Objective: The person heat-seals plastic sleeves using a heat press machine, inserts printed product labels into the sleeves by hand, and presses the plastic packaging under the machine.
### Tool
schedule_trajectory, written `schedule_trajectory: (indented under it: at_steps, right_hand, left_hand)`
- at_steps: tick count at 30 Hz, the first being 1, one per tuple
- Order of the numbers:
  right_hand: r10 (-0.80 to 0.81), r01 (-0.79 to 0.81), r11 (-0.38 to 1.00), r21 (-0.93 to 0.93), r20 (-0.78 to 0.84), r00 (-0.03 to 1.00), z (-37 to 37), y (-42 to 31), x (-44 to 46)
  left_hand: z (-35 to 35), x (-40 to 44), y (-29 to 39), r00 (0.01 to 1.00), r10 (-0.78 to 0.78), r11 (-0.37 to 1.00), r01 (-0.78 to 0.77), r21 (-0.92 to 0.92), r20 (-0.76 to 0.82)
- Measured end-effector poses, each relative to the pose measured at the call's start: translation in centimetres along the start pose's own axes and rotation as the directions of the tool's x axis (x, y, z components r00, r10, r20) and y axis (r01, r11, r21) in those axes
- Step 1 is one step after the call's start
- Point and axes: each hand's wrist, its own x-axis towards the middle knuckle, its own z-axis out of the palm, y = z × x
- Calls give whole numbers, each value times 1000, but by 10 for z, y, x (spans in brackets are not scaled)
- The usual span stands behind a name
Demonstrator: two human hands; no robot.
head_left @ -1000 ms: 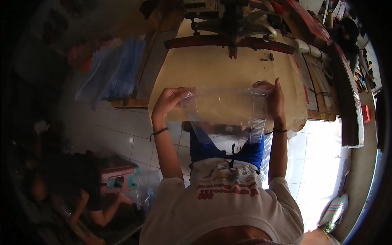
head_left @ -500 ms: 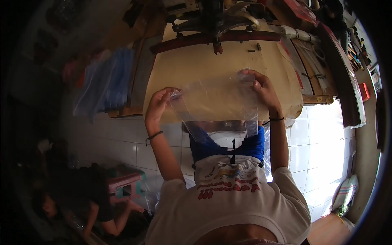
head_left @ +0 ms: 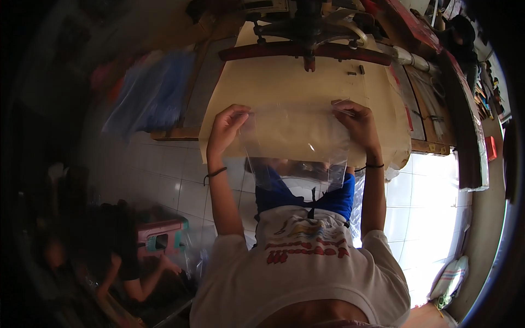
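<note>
A clear plastic sheet or bag [head_left: 295, 131] is stretched between my hands, its lower part hanging over the table's front edge toward my lap. My left hand [head_left: 229, 126] pinches its upper left corner between thumb and fingers. At the upper right corner, my right hand [head_left: 358, 120] is closed on the same plastic. Beneath it lies a large sheet of tan paper [head_left: 284, 79] that covers the tabletop. Whether the plastic is one layer or two, I cannot tell.
A machine with a long dark red bar [head_left: 311, 50] stands across the table's far side. Two small dark pieces [head_left: 356, 70] lie on the paper. Blue plastic [head_left: 150, 93] hangs at the left. A person [head_left: 104, 251] sits low at the left near a pink and green stool [head_left: 161, 235].
The plastic has been drawn flatter between my hands, and its left side now hangs straighter. My left hand has shifted slightly right and up. The view has turned a little.
</note>
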Motion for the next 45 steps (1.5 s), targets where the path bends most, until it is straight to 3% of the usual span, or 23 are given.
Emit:
schedule_trajectory:
  at_steps: [3,7,10,13,16,19,24,27,30,34,37,40,42,45]
  right_hand:
    - [36,-35,998,56,-19,999,-2,7,0]
    - [187,-192,970,-150,-48,981,-4,-3,3]
    - [244,-254,960,-120,-87,966,0,-12,5]
    - [219,-223,973,-62,-72,973,-1,-12,5]
    - [240,-241,971,-8,-53,969,-3,-10,5]
    - [257,-256,965,53,-14,966,-6,-14,4]
    - [143,-174,905,388,108,984,-13,-3,3]
    - [239,-238,971,36,-15,971,-11,4,4]
    - [252,-250,962,-112,8,968,-7,-2,2]
    - [281,-278,957,81,-21,959,-3,-5,-1]
    - [238,-227,956,187,-42,970,-3,-4,-3]
    - [230,-202,940,276,-70,971,-4,-7,0]
    - [228,-179,924,339,-109,968,-1,-12,1]
    - [210,-178,955,239,-116,971,-3,-12,0]
  left_hand:
    - [-7,5,0,997,51,996,-47,79,-57]
    - [-8,12,-7,996,7,994,2,110,-84]
    - [-8,14,-15,983,-159,975,142,-171,-91]
    - [-7,12,-15,994,-105,872,89,-482,-6]
    - [-14,12,-20,988,-150,903,127,-410,-25]
    - [-12,12,-16,980,-189,969,174,-176,-69]
    - [-9,9,-5,992,-125,968,118,-221,-17]
    - [-13,11,-10,997,-81,972,83,-218,16]
    - [-9,13,-18,998,-22,963,7,-271,-52]
    - [10,14,-5,977,7,950,-73,-303,-213]
    - [9,11,10,984,-107,948,58,-312,-141]
    - [-4,10,19,934,-335,896,357,-265,125]
    - [3,7,31,932,-334,899,359,-249,139]
    - [8,8,25,953,-275,910,301,-285,129]
